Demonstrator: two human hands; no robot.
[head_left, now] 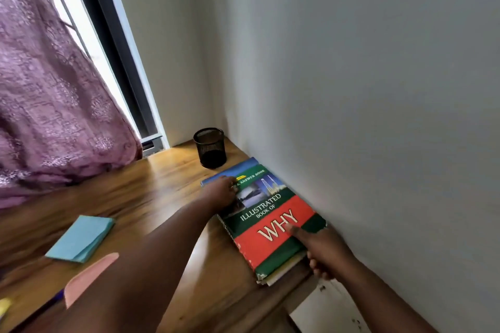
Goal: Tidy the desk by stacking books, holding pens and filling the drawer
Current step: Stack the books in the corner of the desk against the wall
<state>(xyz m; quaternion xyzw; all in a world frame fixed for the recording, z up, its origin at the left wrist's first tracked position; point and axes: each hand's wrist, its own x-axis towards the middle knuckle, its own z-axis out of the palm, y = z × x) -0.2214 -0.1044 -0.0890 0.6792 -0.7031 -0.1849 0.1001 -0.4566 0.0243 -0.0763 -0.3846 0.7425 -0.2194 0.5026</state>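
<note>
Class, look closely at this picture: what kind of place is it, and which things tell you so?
Probably a study corner in a home. A wooden desk sits against a wall by a curtained window, with a mesh pen holder, books and sticky notes on it.

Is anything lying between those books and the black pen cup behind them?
Nothing visible. The book stack, held by the left hand and right hand, lies against the wall; only bare desk separates it from the pen cup.
</note>
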